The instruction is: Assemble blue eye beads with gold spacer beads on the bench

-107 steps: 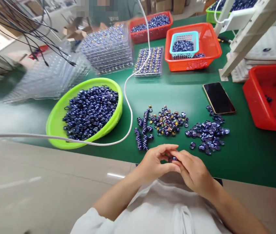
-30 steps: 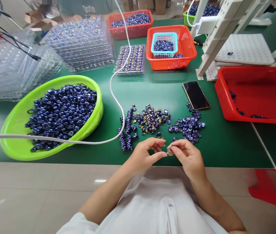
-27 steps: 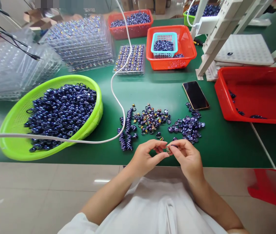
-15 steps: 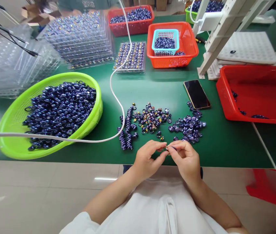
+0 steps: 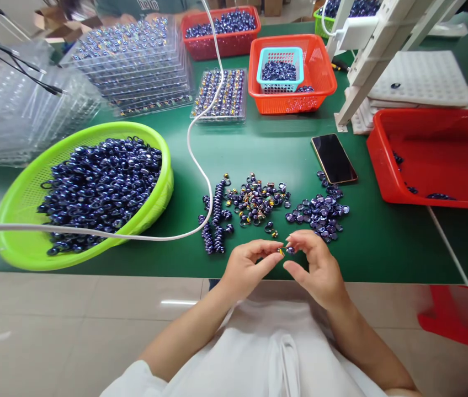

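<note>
Below the frame's middle, the left hand [image 5: 247, 266] pinched a tiny, shiny gold piece [image 5: 281, 252] over the green worktop [image 5: 254, 151]. The right hand [image 5: 319, 268] was half open beside a small, shiny dark blue piece [image 5: 291, 250].

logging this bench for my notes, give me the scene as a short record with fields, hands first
left hand: pinching a small gold piece
right hand: open, beside a small dark-blue piece; contact unclear
beyond hands: pile of gold-and-blue pieces, dark-blue discs
left side: lime-green basket of dark-blue rings
right side: smartphone, red basket
</note>
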Tool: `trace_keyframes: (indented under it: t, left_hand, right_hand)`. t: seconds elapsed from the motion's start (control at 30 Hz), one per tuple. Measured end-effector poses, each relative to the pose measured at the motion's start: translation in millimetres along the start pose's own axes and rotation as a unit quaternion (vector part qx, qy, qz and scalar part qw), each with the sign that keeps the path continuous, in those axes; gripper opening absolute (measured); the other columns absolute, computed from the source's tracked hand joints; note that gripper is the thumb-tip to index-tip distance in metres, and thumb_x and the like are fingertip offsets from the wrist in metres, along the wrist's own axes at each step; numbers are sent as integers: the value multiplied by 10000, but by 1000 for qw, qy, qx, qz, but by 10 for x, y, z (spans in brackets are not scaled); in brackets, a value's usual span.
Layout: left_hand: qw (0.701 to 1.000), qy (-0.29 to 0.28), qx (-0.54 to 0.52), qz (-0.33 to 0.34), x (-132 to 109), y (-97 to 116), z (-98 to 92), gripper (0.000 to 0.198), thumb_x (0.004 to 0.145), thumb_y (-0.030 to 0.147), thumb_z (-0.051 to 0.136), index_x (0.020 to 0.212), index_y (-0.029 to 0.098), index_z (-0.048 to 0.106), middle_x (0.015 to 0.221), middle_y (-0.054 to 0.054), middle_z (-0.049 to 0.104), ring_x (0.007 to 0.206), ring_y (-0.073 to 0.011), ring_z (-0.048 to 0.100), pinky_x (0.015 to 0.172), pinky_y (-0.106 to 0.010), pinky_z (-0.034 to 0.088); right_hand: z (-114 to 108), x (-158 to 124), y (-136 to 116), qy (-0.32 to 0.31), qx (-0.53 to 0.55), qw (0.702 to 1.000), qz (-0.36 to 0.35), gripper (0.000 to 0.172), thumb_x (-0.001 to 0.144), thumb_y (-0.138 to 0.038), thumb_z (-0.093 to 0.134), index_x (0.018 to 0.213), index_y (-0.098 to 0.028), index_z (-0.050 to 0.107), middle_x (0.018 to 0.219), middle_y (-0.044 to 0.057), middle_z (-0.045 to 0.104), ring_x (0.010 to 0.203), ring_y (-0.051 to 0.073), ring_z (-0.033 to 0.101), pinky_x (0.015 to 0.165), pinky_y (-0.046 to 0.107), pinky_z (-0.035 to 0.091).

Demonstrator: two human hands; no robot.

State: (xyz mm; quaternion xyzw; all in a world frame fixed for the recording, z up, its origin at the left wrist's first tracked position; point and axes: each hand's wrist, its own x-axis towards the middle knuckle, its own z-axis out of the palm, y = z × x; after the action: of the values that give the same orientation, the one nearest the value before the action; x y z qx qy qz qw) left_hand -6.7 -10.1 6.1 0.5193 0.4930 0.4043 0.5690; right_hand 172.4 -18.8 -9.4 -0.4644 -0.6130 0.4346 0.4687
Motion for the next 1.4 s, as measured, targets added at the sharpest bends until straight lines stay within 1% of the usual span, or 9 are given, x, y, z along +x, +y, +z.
trace_keyframes:
  t: [0.1, 0.23, 0.5, 0.77, 0.9, 1.03, 1.13, 1.23, 1.4]
  left_hand:
    - [980, -80, -136, -121, 27, 44, -57, 225, 769, 335, 780, 916, 164, 781, 792, -54, 763, 672, -157, 678, 662, -284, 565]
    - [952, -144, -205, -174, 43, 54, -89, 233, 736, 347, 822, 845, 146, 780, 676, -21, 715, 635, -123, 633, 658, -251, 521]
    - [946, -187, -186, -190, 55, 25, -155, 250, 766, 349, 797, 862, 120, 780, 701, -37, 719, 634, -107, 596, 653, -233, 503]
    - [910, -167, -275, -260, 19, -86, -127, 288, 712, 355, 838, 843, 107, 772, 760, -78, 740, 629, -114, 599, 614, -246, 508]
    - [924, -157, -246, -248, -31, -63, -124, 293, 715, 363, 832, 846, 107, 771, 744, -68, 727, 625, -108, 588, 616, -238, 499]
    - [968, -151, -100, -174, -119, 46, -191, 283, 821, 354, 736, 981, 123, 759, 836, -86, 746, 707, -145, 635, 681, -275, 525]
    - [986, -55, 154, -10, -116, 109, -366, 314, 868, 297, 691, 1144, 151, 715, 960, -109, 741, 828, -201, 659, 754, -338, 541]
    - [900, 64, 406, 148, -6, 105, -624, 289, 878, 216, 665, 1149, 122, 703, 1041, -154, 705, 971, -274, 615, 873, -440, 524]
    - [799, 37, 575, 173, 188, 51, -905, 200, 884, 109, 596, 1044, 132, 715, 974, -128, 714, 942, -290, 578, 864, -462, 519]
  right_hand:
    - [-93, 37, -53, -72, -70, 993, -64, 428, 825, -294, 767, 1226, -319, 620, 1213, 66, 583, 1105, 230, 601, 925, 386, 546]
    - [-131, 81, -95, -121, -62, 985, -109, 294, 862, -221, 733, 1134, -321, 687, 1074, 35, 638, 960, 179, 653, 837, 328, 573]
    - [-199, 82, -32, -161, -14, 982, -99, 340, 909, -76, 615, 1159, -295, 689, 1085, 39, 700, 967, 157, 689, 804, 267, 585]
    - [-201, 43, -13, -153, -133, 957, -206, 386, 872, -15, 605, 1186, -239, 631, 1102, 77, 695, 987, 189, 670, 856, 342, 570]
    - [-141, 34, -8, -156, -152, 951, -217, 326, 873, -15, 586, 1127, -219, 602, 1056, 79, 672, 962, 193, 653, 829, 348, 560]
    - [-81, 35, -16, -163, -132, 961, -179, 211, 897, -47, 548, 1031, -209, 566, 1027, 78, 626, 959, 193, 631, 814, 340, 547]
    - [-86, 38, -22, -151, -131, 969, -148, 165, 907, -67, 532, 990, -208, 545, 1035, 79, 599, 991, 202, 616, 837, 350, 524]
    - [-101, 40, -21, -135, -125, 975, -124, 150, 910, -74, 529, 969, -211, 533, 1038, 72, 587, 989, 198, 614, 853, 347, 508]
    - [-76, 24, 4, -124, -112, 979, -119, 156, 904, -73, 539, 959, -219, 539, 1020, 60, 590, 960, 186, 622, 847, 333, 506]
